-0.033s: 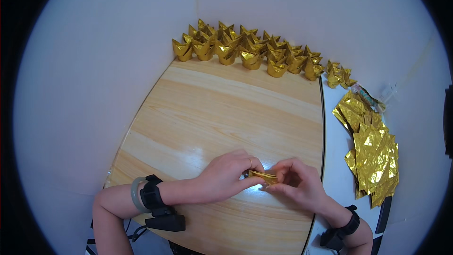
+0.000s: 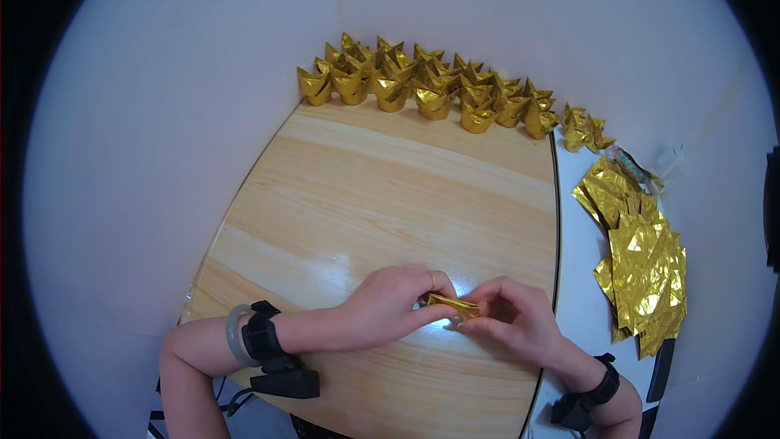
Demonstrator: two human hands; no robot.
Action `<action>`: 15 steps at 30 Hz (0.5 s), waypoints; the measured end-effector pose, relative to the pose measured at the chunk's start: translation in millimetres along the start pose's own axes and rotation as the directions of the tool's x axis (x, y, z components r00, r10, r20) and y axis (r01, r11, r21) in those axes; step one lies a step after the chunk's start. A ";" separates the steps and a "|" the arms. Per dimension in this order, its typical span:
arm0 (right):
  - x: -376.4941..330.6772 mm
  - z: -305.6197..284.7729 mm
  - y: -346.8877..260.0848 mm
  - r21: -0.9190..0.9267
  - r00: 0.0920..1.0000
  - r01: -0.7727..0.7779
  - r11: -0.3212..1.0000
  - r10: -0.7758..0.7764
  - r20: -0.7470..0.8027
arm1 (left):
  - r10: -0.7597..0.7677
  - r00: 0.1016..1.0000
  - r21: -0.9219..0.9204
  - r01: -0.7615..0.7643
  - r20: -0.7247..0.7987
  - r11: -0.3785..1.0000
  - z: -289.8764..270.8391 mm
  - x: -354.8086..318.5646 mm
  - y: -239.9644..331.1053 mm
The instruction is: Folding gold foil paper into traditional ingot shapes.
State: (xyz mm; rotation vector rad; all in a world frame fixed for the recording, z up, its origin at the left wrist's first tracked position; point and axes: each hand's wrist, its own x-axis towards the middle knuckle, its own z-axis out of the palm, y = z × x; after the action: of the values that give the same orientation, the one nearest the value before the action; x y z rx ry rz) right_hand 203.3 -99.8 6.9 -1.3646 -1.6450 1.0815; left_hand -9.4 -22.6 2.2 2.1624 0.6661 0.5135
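A small folded piece of gold foil paper (image 2: 453, 305) is held between my two hands, low over the near part of the wooden tabletop. My left hand (image 2: 398, 299) pinches its left end between thumb and fingers, a ring on one finger. From the other side, my right hand (image 2: 512, 317) has thumb and fingertips closed on the right end. Fingers hide both ends of the paper. At the far edge of the table stand several finished gold paper ingots (image 2: 433, 100), boat-shaped with pointed tips, packed in rows.
On the white surface to the right lies a loose pile of flat gold foil sheets (image 2: 647, 268). Behind it are a few more ingots (image 2: 578, 130) and a clear plastic wrapper (image 2: 638, 167). White walls enclose the wooden table (image 2: 366, 187) at the left and back.
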 end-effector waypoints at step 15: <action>-8.5 3.0 -20.4 -0.075 1.000 -0.016 0.997 0.017 0.025 | 0.094 0.995 -0.248 -0.088 0.012 0.965 12.0 -6.8 11.2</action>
State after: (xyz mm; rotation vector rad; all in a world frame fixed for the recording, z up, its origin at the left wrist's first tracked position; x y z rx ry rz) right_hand 194.4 -110.3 24.4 -1.4199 -1.7106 1.0603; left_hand -4.8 -39.8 2.9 1.9666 0.4641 0.5870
